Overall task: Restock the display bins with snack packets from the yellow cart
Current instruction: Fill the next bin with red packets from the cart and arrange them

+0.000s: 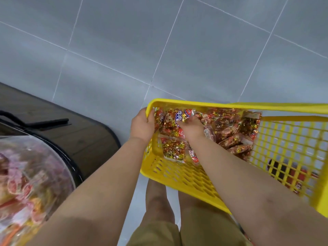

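Here, left grip (pixel 142 125) clasps the yellow cart (pixel 195 103) rim, right grip (pixel 190 126) pinches a snack packet (pixel 179 115)

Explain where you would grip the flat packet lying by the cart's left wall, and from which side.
Pinch the flat packet by its near sealed edge, from above: it lies face up, the yellow cart wall close on its left, other packets beyond.
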